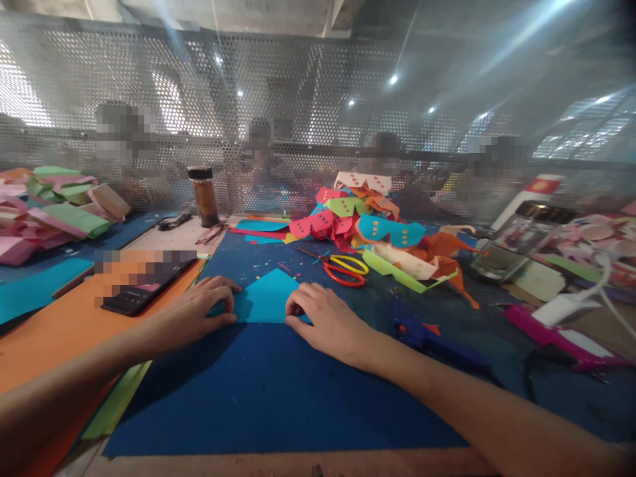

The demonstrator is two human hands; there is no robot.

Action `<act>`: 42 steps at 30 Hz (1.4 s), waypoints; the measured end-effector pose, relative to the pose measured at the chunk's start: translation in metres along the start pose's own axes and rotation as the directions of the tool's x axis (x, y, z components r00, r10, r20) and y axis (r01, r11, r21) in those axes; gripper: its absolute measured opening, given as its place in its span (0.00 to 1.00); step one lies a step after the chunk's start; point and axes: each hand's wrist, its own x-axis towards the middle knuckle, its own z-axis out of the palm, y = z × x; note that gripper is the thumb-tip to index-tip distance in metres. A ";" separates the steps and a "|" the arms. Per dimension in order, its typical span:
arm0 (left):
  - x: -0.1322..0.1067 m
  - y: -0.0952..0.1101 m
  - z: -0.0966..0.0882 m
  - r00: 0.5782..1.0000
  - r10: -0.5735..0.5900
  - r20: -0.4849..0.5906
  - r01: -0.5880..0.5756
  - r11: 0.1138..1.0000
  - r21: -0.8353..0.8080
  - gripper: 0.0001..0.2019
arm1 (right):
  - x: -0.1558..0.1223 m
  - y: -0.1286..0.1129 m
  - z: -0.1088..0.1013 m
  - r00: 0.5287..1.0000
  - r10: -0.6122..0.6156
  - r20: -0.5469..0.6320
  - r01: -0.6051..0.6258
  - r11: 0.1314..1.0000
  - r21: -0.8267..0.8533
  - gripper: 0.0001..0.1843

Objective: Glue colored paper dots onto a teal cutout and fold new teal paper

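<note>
A folded sheet of bright blue paper (pixel 265 298) lies on the dark blue mat, its peaked top pointing away from me. My left hand (pixel 211 306) grips its left end with fingers curled and thumb along the near edge. At the opposite end, my right hand (pixel 322 318) pinches the paper the same way; the fingertips of both hands are partly hidden. Just beyond my right hand lie scissors (pixel 348 268) with red and yellow handles. Small paper scraps are scattered past the paper's peak.
Cut-paper masks (pixel 352 212) are heaped at the back. A blue glue gun (pixel 437 344), a glass jar (pixel 521 242) and a magenta power strip (pixel 561 338) stand right. Leftward are a phone (pixel 149 288) on orange paper (pixel 44 351) and a dark-lidded bottle (pixel 205 199). A perforated screen (pixel 298 86) rises behind.
</note>
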 end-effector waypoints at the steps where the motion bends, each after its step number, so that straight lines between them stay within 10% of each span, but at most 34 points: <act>1: 0.000 -0.001 0.000 1.000 0.002 0.002 -0.002 1.000 -0.001 0.10 | 0.000 0.000 0.000 1.000 0.000 0.000 0.000 1.000 0.000 0.06; 42: -0.005 -0.003 -0.020 0.996 -0.016 0.084 0.016 1.000 -0.002 0.12 | 0.000 0.003 0.003 1.000 -0.025 -0.015 0.024 1.000 -0.009 0.06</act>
